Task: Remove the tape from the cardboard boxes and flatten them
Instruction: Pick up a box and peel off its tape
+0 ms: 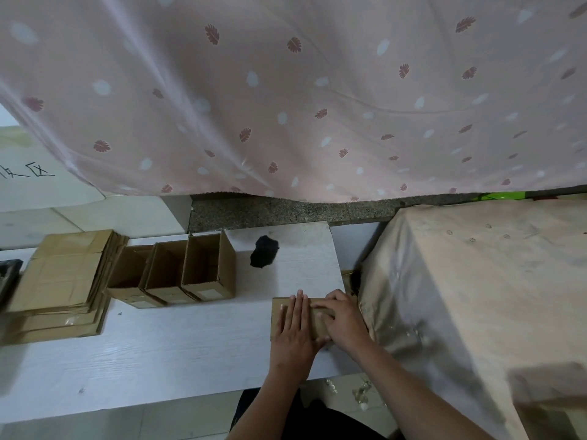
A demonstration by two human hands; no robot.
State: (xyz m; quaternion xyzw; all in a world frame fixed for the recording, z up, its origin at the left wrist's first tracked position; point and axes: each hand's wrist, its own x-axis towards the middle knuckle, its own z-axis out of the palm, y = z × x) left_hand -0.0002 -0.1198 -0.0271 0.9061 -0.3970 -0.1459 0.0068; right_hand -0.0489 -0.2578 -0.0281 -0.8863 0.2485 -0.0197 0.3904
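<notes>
Left hand (293, 325) flat, fingers straight, pressing cardboard box (279, 308) on bench (158, 344), lower centre. Right hand (341, 319) beside it, fingers curled on box top; grip unclear. Box likely light, thin, creases easily; hold by edges. Three open boxes (178, 271) centre left.

3 open cardboard boxes (173, 269) are standing in a row near the table's (158, 344) far edge. 1 stack of flattened boxes (63, 281) is lying at its left edge, and 1 flattened box (279, 312) is lying under 2 hands near the right edge. 1 black lump (264, 251) is sitting by the far edge.
</notes>
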